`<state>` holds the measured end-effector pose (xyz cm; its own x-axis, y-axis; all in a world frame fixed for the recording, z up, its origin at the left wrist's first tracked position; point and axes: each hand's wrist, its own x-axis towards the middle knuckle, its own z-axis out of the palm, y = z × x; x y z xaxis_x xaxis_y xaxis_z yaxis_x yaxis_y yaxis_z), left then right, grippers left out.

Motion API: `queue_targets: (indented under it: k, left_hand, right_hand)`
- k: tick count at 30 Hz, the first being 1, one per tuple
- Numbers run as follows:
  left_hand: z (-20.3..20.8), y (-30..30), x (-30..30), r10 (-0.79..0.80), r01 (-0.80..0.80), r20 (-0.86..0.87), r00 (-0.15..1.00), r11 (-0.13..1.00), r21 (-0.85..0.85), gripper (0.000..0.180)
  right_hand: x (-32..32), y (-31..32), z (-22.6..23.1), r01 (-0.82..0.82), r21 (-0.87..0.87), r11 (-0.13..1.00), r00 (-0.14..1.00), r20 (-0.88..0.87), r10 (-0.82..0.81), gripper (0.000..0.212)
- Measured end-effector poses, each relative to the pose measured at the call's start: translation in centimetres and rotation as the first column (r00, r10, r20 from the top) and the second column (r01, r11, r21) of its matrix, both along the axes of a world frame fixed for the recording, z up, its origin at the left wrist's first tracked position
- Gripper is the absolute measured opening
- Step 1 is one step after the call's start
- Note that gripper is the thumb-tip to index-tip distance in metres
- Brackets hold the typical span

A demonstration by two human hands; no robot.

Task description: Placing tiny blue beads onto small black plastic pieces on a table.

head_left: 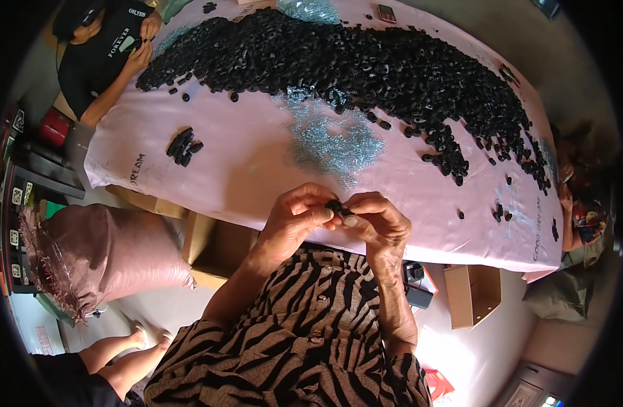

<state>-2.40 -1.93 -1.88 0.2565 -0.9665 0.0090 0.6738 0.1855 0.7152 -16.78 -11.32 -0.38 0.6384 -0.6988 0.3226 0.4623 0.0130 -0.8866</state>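
Observation:
Close to my body, just past the near edge of the table, a small round black ridged piece [333, 205] sits between my hands. The thumb and fingertips of my left hand [294, 217] pinch it from one side. My right hand [379, 220] meets it from the other, thumb and forefinger closed at the same black piece; its far end is hidden by the fingers. Beyond them lies a loose spread of tiny shiny pale-blue pieces [332, 139], too small to name. A long heap of similar black pieces [366, 61] stretches across the far side.
A pink cloth [237, 163] covers the table. A small black cluster [183, 147] lies at left, a phone [387, 13] at the far edge. One person [108, 54] works at far left, another [572, 197] at right. A stuffed pink sack [115, 251] and cardboard boxes [471, 295] stand below.

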Motion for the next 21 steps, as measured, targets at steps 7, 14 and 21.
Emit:
queue_targets:
  k: [7, 14, 21]
  left_hand:
    - [-0.7, 0.1, 0.2, -0.008, 0.007, -0.015, 1.000, 1.000, -0.017, 0.022]
    - [-0.7, 0.2, 0.2, 0.055, -0.055, 0.005, 0.998, 0.998, 0.021, 0.026]
    - [-1.3, 0.3, 0.8, 0.105, -0.103, 0.042, 0.994, 0.994, -0.042, 0.029]
  right_hand:
    - [-0.2, 0.3, -0.1, 0.039, -0.055, 0.998, 0.996, -0.083, -0.044, 0.023]
    - [-0.2, 0.9, 0.3, 0.120, -0.523, 0.844, 0.924, -0.252, -0.288, 0.027]
    - [-0.9, 0.8, -0.6, 0.141, -0.119, 0.983, 0.969, -0.185, -0.161, 0.017]
